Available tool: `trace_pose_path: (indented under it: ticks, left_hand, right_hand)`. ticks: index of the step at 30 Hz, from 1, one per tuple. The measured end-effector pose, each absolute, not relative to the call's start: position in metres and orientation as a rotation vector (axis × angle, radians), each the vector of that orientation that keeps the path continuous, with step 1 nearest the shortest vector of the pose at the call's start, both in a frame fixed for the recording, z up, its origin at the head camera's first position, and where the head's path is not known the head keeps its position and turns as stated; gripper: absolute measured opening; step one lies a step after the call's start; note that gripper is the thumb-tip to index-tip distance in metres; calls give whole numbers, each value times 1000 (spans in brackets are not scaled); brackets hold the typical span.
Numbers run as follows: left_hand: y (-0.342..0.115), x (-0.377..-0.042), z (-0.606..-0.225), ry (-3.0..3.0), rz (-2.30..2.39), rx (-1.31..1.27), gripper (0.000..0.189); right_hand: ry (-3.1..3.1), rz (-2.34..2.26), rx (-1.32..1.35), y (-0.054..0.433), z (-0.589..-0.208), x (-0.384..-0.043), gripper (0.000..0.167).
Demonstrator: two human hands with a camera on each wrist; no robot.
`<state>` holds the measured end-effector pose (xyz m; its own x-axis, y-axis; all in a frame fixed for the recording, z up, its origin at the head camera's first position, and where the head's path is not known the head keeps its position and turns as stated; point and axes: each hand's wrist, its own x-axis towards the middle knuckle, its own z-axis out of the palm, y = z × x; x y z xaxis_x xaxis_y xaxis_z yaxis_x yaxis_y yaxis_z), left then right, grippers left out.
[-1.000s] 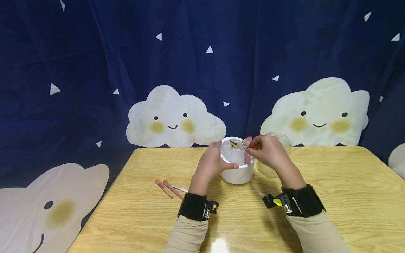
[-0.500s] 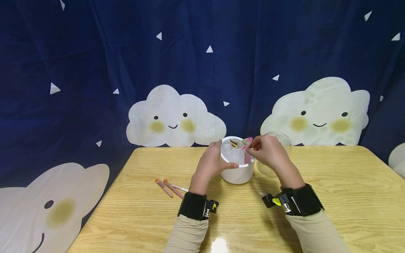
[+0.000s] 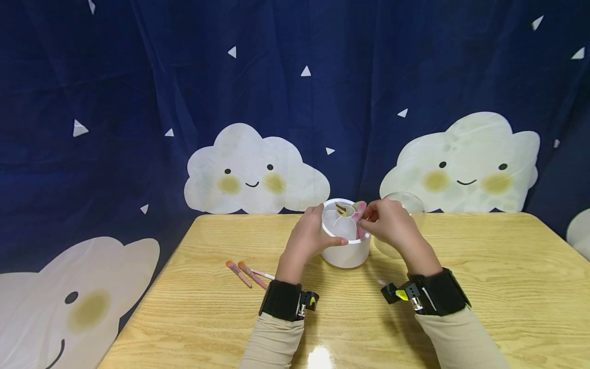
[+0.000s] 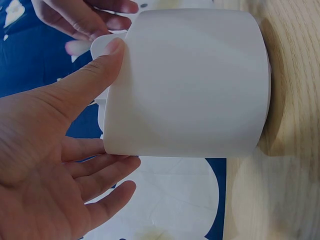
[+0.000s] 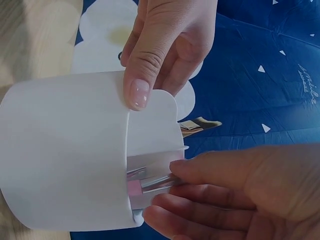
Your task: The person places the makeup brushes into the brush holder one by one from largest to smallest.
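Note:
A round white divided brush holder (image 3: pixel 345 256) stands on the table in the head view. My left hand (image 3: pixel 306 233) grips its rim, the thumb on the near side and the fingers round the left. At the right side of the rim, my right hand (image 3: pixel 389 221) pinches a makeup brush (image 5: pixel 155 184) by its silver ferrule. Its pink handle dips into a compartment, and my fingers hide the bristles. Another silver ferrule shows beside it in the right wrist view. Pink-and-white tips (image 3: pixel 361 206) rise near my right fingers. A gold-and-dark striped piece (image 3: pixel 341 209) pokes up from the holder.
Two orange-tipped makeup brushes (image 3: pixel 238 274) and a thin white stick (image 3: pixel 262 274) lie on the wooden table (image 3: pixel 484 266), left of my left wrist. A clear dome lid (image 3: pixel 405 202) stands behind my right hand. A dark blue cloud-printed curtain (image 3: pixel 355 102) hangs behind the table.
The right hand has shifted slightly left toward the holder, and the pink-and-white tips have moved a little down and left. The left hand keeps its grip in place.

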<state>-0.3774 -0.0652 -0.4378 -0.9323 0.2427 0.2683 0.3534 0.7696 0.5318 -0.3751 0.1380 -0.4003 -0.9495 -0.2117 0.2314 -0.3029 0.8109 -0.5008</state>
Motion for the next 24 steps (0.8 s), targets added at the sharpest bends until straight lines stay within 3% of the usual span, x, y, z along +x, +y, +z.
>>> trace_pose_path:
  ticks: [24]
  left_hand:
    - [-65, -376, -436, -2804, -897, -455, 97]
  right_hand:
    - [-2849, 806, 420, 138, -399, -374, 22]
